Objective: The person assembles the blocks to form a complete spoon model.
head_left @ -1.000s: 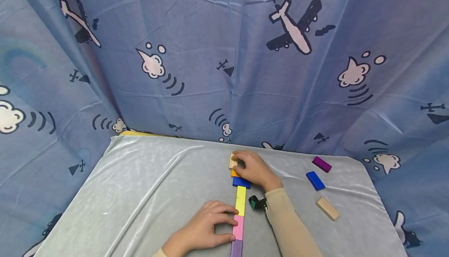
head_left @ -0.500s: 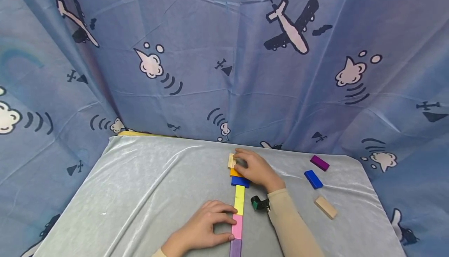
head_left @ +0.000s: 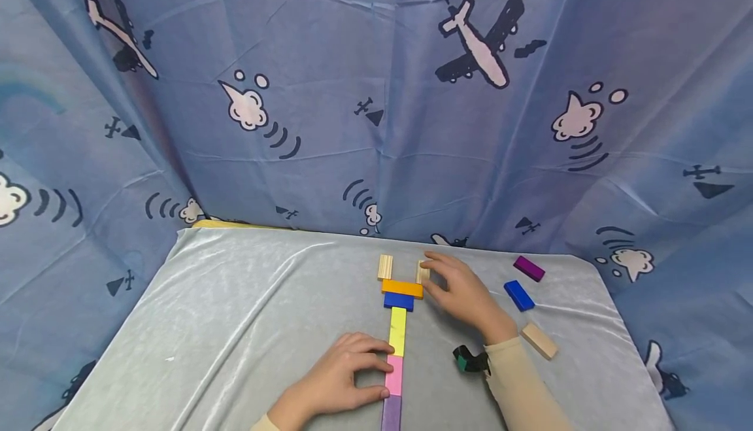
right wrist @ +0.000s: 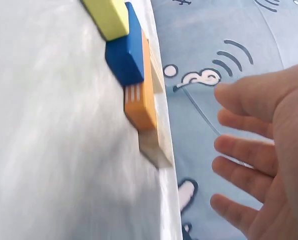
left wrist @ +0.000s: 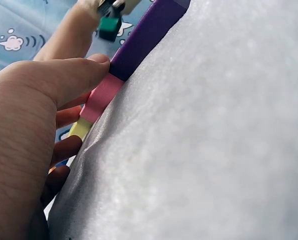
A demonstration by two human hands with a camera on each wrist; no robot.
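Note:
A row of blocks runs away from me: purple (head_left: 391, 413), pink (head_left: 394, 376), yellow (head_left: 397, 331), then a crosswise blue block (head_left: 399, 302) and a longer crosswise orange block (head_left: 402, 289). Beyond the orange one stand two plain wooden blocks, one at its left end (head_left: 385, 267), the other at its right (head_left: 421, 273). My left hand (head_left: 338, 375) lies beside the row, extended fingertips at the yellow and pink blocks, thumb near the pink-purple joint. My right hand (head_left: 465, 293) is beside the right wooden block; the right wrist view shows its spread fingers holding nothing.
On the right lie a loose purple block (head_left: 529, 269), a blue block (head_left: 519, 295) and a plain wooden block (head_left: 539, 341). A grey cloth (head_left: 265, 339) covers the table. A patterned blue curtain (head_left: 329, 91) hangs behind its far edge.
My right hand has moved right, off the left wooden block, uncovering the orange block and the right wooden block. The left hand keeps its place. The head view has shifted slightly.

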